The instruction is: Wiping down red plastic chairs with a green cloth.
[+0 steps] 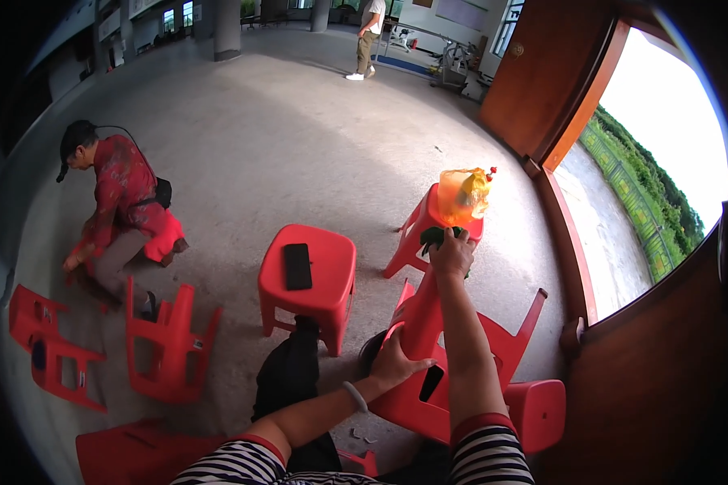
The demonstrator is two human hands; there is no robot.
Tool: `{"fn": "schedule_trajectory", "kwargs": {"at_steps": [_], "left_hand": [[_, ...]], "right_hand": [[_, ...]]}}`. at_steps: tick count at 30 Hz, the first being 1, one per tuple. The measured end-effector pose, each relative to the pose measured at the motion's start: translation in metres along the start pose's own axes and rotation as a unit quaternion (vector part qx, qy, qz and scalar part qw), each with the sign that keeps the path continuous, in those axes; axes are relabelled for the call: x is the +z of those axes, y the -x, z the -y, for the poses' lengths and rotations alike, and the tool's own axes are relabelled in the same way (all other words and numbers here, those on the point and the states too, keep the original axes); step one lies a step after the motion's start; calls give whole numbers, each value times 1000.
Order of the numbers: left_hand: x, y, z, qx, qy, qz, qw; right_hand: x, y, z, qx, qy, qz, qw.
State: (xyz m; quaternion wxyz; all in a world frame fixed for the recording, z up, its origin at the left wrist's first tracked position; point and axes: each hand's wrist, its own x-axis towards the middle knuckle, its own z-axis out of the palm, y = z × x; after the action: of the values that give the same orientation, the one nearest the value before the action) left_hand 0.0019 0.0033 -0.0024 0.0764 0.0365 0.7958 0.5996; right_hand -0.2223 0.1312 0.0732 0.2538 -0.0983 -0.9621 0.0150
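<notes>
A red plastic stool [423, 325] lies tipped on its side in front of me, its legs pointing away and to the right. My left hand [398, 364] grips the near part of that stool, thumb stretched across it. My right hand [453, 255] is closed around a dark green cloth [433, 236] at the upper end of the stool's leg. Part of the cloth is hidden under my fingers. Just left of these, another red stool [323, 283] stands upright with a black phone-like flat object [298, 267] on its seat.
An upright red stool [412, 234] ahead bears an orange plastic bag [461, 198]. Several tipped stools [166, 356] lie at the left, near a crouching person [125, 194]. Another stool [535, 414] is at my right. A wooden door [546, 73] stands beside a bright doorway; someone [370, 36] stands far off.
</notes>
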Motion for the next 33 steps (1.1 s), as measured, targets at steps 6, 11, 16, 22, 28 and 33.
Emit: {"fn": "schedule_trajectory", "kwargs": {"at_steps": [6, 11, 16, 22, 28, 33], "left_hand": [[-3, -1, 1, -3, 6, 4, 1000], [-5, 0, -2, -8, 16, 20, 1000], [-1, -1, 3, -7, -1, 12, 1000], [5, -5, 13, 7, 6, 4, 1000], [6, -6, 14, 2, 4, 9, 1000], [6, -7, 15, 4, -2, 9, 1000]], "right_hand": [[-10, 3, 6, -8, -4, 28, 1000], [-16, 8, 6, -6, -8, 33, 999], [-16, 9, 7, -11, -3, 20, 1000], [-11, 8, 5, -19, -7, -3, 1000], [-8, 8, 3, -13, -7, -5, 1000], [-10, 8, 4, -15, -5, -6, 1000]]}}
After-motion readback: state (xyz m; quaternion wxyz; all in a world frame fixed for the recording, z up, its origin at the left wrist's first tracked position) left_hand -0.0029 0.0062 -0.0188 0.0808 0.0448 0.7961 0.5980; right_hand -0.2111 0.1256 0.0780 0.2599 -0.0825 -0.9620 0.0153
